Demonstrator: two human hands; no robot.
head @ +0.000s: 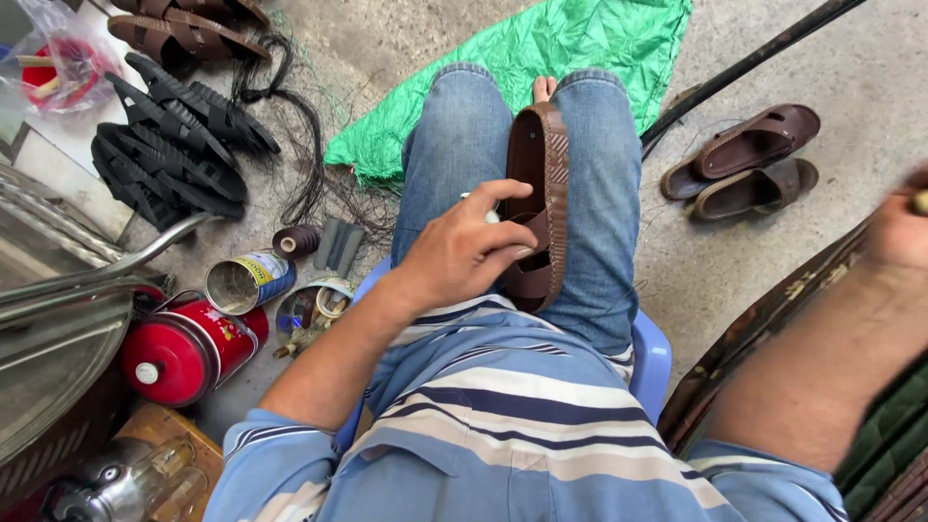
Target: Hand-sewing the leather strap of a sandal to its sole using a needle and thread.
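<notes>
A brown leather sandal (541, 184) stands on edge between my knees, sole to the right. My left hand (464, 249) grips its strap near the heel, with a small white object under the fingers. My right hand (899, 227) is raised far out to the right at the frame edge, blurred, fingers closed on something small and pale that I cannot make out. I sit on a blue plastic stool (652, 353) in jeans and a striped shirt.
A pair of brown sandals (749, 159) lies on the concrete at right, beside a dark rod (744, 63). A green sheet (541, 48) lies ahead. At left are black rubber soles (169, 145), a thread spool (295, 240), an open tin (249, 280) and a red canister (184, 348).
</notes>
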